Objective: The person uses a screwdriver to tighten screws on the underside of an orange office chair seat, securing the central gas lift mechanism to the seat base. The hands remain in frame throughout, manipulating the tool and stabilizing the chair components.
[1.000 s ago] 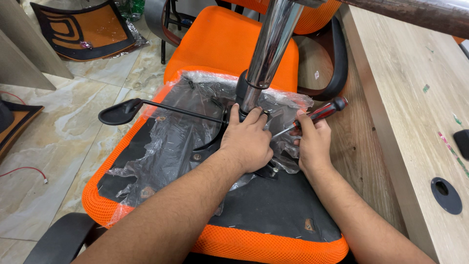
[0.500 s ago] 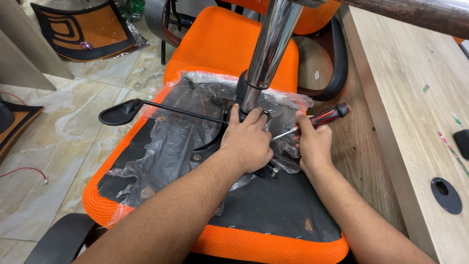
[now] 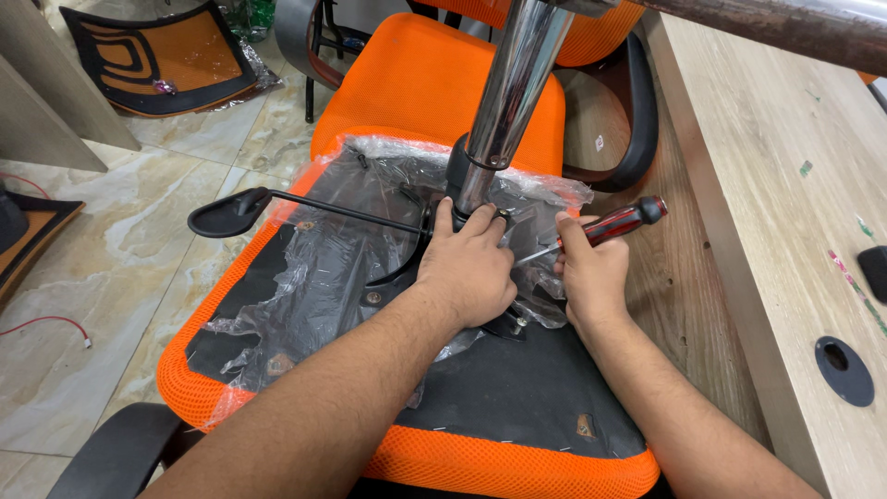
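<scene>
Your left hand (image 3: 469,268) lies flat in the middle of the frame, fingers spread and pressed down on the black metal tilt mechanism (image 3: 407,268) at the foot of the shiny chrome gas cylinder (image 3: 508,92), which rises toward the top centre. Your right hand (image 3: 591,277), just beside it, is closed around the red-and-black handled screwdriver (image 3: 619,222), whose thin shaft slants down and left toward the plate, its tip hidden behind your left fingers. All of this rests on the black underside of the upturned orange mesh chair seat (image 3: 517,397), still partly covered by crumpled clear plastic wrap (image 3: 314,277). A long black lever with a flat paddle end (image 3: 231,212) runs out to the left. To work this fastening well, keep the left palm bearing down so the plate cannot shift, bring the shaft closer to upright over the screw so the tip seats fully, and push along the shaft as you turn. Tuck the loose plastic away from the screw so it does not catch under the head. The wooden desk edge (image 3: 785,231) on the right stands close to your elbow, so turn in short strokes.
</scene>
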